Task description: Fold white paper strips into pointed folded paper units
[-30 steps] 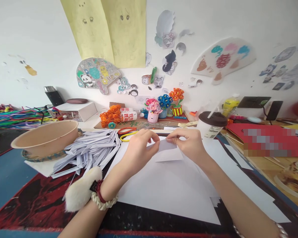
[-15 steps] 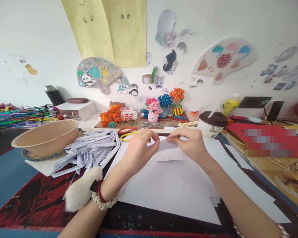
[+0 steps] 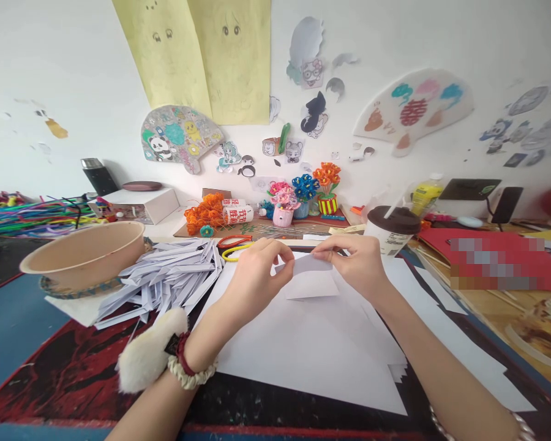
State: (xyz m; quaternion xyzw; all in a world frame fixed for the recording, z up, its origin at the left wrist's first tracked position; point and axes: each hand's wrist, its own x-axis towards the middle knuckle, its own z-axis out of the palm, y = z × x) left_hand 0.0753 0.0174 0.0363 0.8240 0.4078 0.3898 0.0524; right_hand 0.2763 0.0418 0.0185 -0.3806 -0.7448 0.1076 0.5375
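Note:
My left hand [image 3: 262, 275] and my right hand [image 3: 356, 260] are both closed in a pinch on one small slip of white paper [image 3: 310, 264], held between them in the air. The slip looks bent or curled along its upper part. Just below it a second small white piece of paper [image 3: 313, 286] lies on large white sheets [image 3: 312, 355]. Left of my left hand is a heap of folded white paper strips [image 3: 165, 275]. Yellow-handled and red-handled scissors [image 3: 233, 250] lie behind my left wrist, their blades hidden.
A beige bowl [image 3: 85, 254] stands at the left. Behind my right hand is a lidded cup [image 3: 392, 226] with a straw. Pots of fuzzy flowers [image 3: 283, 211] line the back by the wall. A red folder [image 3: 491, 245] lies at the right.
My right hand has shifted slightly right, and more of the slip's shaded, bent upper part shows between the fingers. My left hand has stayed nearly in place.

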